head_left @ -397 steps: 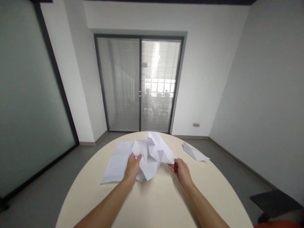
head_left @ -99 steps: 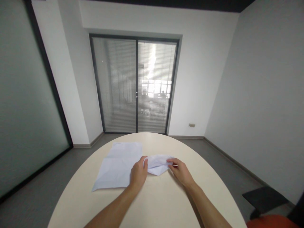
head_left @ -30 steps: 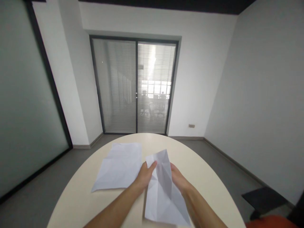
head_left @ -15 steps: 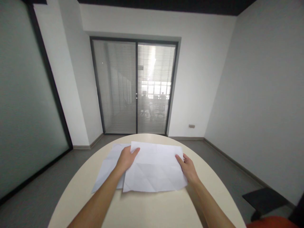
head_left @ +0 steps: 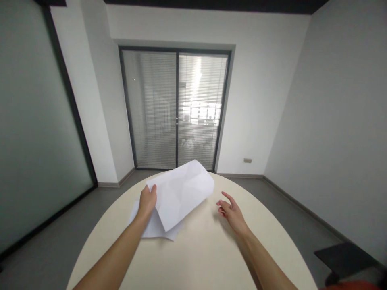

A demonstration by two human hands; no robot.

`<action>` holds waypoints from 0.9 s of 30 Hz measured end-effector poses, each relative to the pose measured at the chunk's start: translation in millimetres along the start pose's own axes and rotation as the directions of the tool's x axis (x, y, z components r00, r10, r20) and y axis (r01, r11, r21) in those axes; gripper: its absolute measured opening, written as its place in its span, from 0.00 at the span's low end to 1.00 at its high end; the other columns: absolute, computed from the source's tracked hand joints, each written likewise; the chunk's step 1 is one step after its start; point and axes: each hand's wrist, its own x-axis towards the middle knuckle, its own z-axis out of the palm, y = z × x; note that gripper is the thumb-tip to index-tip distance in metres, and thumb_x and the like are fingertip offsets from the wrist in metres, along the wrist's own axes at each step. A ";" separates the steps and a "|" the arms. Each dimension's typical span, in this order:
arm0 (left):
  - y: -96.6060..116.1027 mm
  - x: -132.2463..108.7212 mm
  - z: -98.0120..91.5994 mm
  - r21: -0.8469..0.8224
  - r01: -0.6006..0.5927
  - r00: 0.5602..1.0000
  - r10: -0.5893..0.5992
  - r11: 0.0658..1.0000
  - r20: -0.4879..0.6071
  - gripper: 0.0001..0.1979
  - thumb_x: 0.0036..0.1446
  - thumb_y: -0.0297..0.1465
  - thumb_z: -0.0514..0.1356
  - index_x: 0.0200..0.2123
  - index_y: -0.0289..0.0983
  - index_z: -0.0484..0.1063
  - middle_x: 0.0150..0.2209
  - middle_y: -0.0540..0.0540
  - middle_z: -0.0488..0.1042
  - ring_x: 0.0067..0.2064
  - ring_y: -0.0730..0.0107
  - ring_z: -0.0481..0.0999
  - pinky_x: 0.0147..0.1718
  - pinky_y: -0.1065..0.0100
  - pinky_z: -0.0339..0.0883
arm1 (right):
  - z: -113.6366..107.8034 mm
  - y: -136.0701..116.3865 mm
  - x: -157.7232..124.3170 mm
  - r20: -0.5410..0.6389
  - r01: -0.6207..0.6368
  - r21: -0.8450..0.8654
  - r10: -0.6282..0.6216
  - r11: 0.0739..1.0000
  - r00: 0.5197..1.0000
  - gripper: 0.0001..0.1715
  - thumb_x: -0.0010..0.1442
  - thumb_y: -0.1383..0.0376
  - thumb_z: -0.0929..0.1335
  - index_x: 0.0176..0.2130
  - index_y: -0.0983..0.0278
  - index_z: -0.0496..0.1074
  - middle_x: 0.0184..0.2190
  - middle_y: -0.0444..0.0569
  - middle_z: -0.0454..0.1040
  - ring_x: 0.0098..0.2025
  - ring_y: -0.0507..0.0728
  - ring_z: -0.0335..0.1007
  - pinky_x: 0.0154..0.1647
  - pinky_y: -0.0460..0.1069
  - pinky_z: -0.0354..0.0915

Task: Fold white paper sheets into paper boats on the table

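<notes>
My left hand grips the left edge of a creased white sheet of paper, thumb on top and fingers hidden beneath. That sheet is raised and tilted, its right end bending away over the table. Partly under it, a second white sheet of paper lies on the round cream table. Apart from both sheets, my right hand hovers over the right side of the table with the index finger extended and the other fingers loosely curled. Nothing is in it.
Past the table's far edge stands a glass door with blinds in a dark frame. Frosted glass is on the left, a plain wall on the right. A black chair part shows at the lower right.
My right hand has let go of the upper sheet's right edge. My left hand has moved left, and the sheet has swung up and left, tilting. The view has shifted slightly.
</notes>
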 end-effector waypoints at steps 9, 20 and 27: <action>-4.6 -19.6 -26.7 0.087 0.123 0.986 -0.112 0.989 -0.121 0.22 0.57 0.30 0.53 0.55 0.36 0.64 0.49 0.39 0.75 0.48 0.56 0.77 0.49 0.60 0.69 | 21.2 -29.9 -31.7 0.561 0.383 -0.465 -0.069 0.798 0.825 0.34 0.61 0.50 0.67 0.63 0.54 0.61 0.60 0.55 0.67 0.60 0.64 0.64 0.63 0.62 0.55; -24.6 -24.8 -7.8 0.491 -0.156 0.955 0.003 0.857 0.297 0.25 0.57 0.36 0.58 0.57 0.33 0.68 0.58 0.35 0.69 0.61 0.53 0.66 0.61 0.57 0.55 | 29.9 -57.0 -51.7 0.645 0.479 -0.608 0.042 0.633 0.763 0.36 0.63 0.46 0.63 0.66 0.51 0.55 0.68 0.49 0.55 0.70 0.68 0.45 0.68 0.66 0.37; -34.4 -45.9 -1.8 0.306 -0.320 0.884 0.166 0.897 0.437 0.25 0.51 0.32 0.62 0.54 0.34 0.72 0.60 0.35 0.67 0.63 0.53 0.62 0.63 0.57 0.51 | 41.7 -52.2 -24.1 0.140 0.104 -0.670 -0.013 0.735 0.990 0.30 0.61 0.42 0.61 0.31 0.59 0.79 0.34 0.52 0.80 0.41 0.64 0.74 0.48 0.57 0.63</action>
